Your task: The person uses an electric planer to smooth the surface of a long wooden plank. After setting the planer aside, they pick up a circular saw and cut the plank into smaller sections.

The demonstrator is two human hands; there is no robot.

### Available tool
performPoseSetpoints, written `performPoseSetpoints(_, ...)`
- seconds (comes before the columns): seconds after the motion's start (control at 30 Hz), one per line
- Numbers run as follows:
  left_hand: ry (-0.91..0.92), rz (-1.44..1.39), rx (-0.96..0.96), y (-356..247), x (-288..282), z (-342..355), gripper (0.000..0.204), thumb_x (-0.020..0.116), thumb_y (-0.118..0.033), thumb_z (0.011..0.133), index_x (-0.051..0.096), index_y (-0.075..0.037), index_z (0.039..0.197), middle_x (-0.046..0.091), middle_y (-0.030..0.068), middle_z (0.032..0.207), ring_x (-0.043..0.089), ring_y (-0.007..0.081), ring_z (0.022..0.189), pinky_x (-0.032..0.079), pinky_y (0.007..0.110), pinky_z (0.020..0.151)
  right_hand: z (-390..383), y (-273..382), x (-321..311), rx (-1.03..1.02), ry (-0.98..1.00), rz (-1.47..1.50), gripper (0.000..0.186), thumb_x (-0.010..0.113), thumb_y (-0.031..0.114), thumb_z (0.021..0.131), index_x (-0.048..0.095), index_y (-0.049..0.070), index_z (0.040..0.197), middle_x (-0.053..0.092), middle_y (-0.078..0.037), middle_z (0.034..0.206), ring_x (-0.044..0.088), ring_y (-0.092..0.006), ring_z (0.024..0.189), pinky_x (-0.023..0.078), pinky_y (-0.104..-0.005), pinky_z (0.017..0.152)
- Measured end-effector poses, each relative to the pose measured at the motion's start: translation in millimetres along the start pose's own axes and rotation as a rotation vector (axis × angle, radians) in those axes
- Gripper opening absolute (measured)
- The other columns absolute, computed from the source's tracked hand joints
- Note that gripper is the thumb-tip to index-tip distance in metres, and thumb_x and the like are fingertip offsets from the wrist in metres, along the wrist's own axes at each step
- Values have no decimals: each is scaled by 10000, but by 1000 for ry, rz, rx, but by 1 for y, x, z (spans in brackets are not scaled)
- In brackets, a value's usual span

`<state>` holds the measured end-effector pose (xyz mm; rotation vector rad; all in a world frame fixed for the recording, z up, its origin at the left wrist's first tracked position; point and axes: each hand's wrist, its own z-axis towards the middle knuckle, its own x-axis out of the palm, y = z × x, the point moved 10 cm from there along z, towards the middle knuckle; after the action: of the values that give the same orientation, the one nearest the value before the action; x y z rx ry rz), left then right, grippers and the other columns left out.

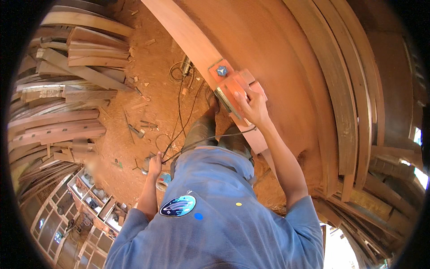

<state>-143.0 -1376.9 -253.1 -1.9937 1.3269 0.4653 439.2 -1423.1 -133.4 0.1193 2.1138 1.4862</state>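
Observation:
An orange-red electric hand planer (232, 86) with a blue knob at its front rests on a long pale plank (190, 33). My right hand (255, 107) is closed around the planer's handle. From the planer's rear a black power cord (210, 138) runs leftward across my front to my left hand (155, 165). Its fingers are closed on the cord, low on the left beside my hip. Freshly smooth, light wood shows on the plank ahead of the planer and behind it. The planer's underside is hidden.
Stacked timber (85, 94) fills the left side. Long curved boards (340, 89) stand along the right. The sawdust-covered floor holds wood scraps, loose cord loops (176, 71), hand tools (136, 130) and a tin (163, 180). A shelf unit (92, 197) stands at lower left.

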Motion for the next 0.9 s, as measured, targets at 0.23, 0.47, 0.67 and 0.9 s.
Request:
performPoseSetpoints(0.23,-73,-215,-138,18,-31,33,698,417,-510,1089,658,13,694,676,122,671,594,192,648,466,369,658,155,72,57,-170,-63,-104,525,620,501,966,664,125,1330,662,-243,757,662,-361,683,512,-460,667)
performPoseSetpoints(0.47,-75,-424,-100,28,-23,48,709,396,-546,1089,642,20,739,677,111,692,614,184,664,481,343,665,241,97,84,44,54,-19,531,512,538,1011,716,61,1128,717,-245,977,709,-383,914,534,-485,796)
performPoseSetpoints(0.67,-27,-322,-17,42,1,23,602,411,-512,1099,589,-53,753,619,75,715,644,181,724,483,337,673,123,49,50,-114,67,-57,507,517,524,1020,732,71,1091,692,-149,825,673,-262,805,518,-432,741)
performPoseSetpoints(0.9,125,127,40,3,61,-10,758,382,-557,1084,716,73,829,723,190,818,674,297,788,508,427,788,-142,-40,-43,-186,19,-37,516,545,486,1015,704,-4,996,599,-61,695,567,-142,677,456,-337,620)
